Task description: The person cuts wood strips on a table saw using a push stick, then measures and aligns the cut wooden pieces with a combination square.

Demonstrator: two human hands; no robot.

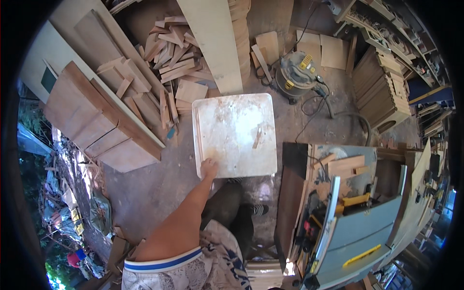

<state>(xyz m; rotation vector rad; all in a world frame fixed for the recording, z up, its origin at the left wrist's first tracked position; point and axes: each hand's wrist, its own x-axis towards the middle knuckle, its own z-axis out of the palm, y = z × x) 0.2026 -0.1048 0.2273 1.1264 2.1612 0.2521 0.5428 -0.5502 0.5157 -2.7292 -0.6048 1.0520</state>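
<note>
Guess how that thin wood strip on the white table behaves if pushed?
The wood strip looks small and thin, so probably light and stiff. It lies flat on the white table, so it would likely slide, not roll. The left hand rests at the near edge.
</note>
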